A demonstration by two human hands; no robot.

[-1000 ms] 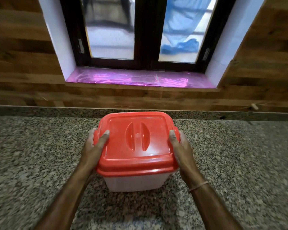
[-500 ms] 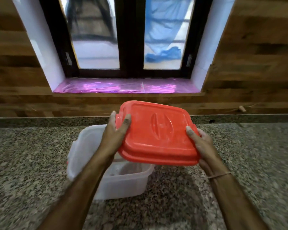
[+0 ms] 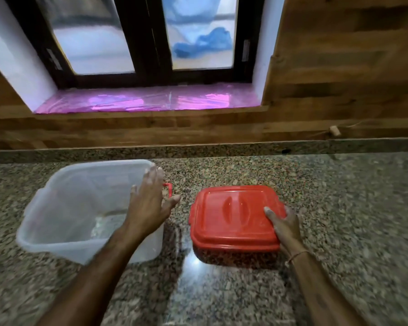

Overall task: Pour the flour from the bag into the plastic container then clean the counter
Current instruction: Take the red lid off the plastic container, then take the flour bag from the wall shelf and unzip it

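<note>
While the red lid (image 3: 231, 215) was held tilted over the box in both hands half a second ago, the plastic container (image 3: 97, 164) is now seen uncovered at the left of the counter (image 3: 339, 208), upright, with the granite pattern showing through its clear bottom. A small red clip (image 3: 168, 189) is seen at its right wall. The lid has been brought down to the right of the container, apart from it and low over the granite with a dark shadow under its near edge; whether it lies flat on the stone cannot be told. It has been let go by the left hand (image 3: 149, 203), which is spread wide, fingers straight and blurred, above the container's right rim; contact with that rim cannot be made out. The lid's right edge is gripped by the right hand (image 3: 285, 224), the thumb laid on top and the fingers hidden beneath. A thin thread band (image 3: 297, 255) is worn on the right wrist. Behind the counter a wooden wall (image 3: 339, 67) is seen, and a dark-framed window (image 3: 151, 38) over a sill covered in pink film (image 3: 146, 100).
</note>
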